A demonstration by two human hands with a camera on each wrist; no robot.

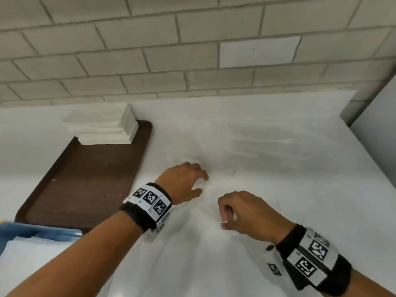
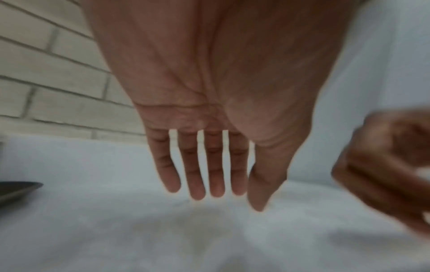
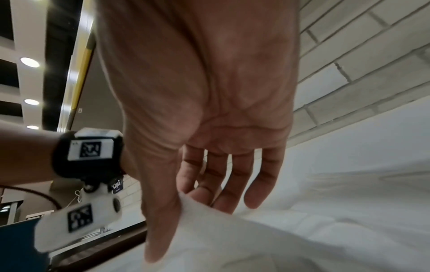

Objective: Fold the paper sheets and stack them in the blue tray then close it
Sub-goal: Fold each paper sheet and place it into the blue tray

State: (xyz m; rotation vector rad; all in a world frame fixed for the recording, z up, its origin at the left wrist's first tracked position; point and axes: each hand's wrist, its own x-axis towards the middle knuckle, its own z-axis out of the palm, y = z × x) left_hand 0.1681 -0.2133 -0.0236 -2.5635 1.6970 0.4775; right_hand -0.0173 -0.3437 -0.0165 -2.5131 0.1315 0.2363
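Head cam: both hands over a white paper sheet (image 1: 214,243) on the table.
Right hand (image 1: 246,213) pinches a raised edge of it, left hand (image 1: 184,181) hovers with fingers spread, holding nothing; blue tray (image 1: 32,231) near left, brown tray (image 1: 85,179) and folded stack (image 1: 107,129) further back.

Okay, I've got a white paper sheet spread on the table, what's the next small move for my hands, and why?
Probably lift the pinched edge and carry it over to start the fold. The right hand already pinches a raised edge of the thin white paper sheet between thumb and fingers, while the left hand hovers open over the sheet, well placed to press it flat.
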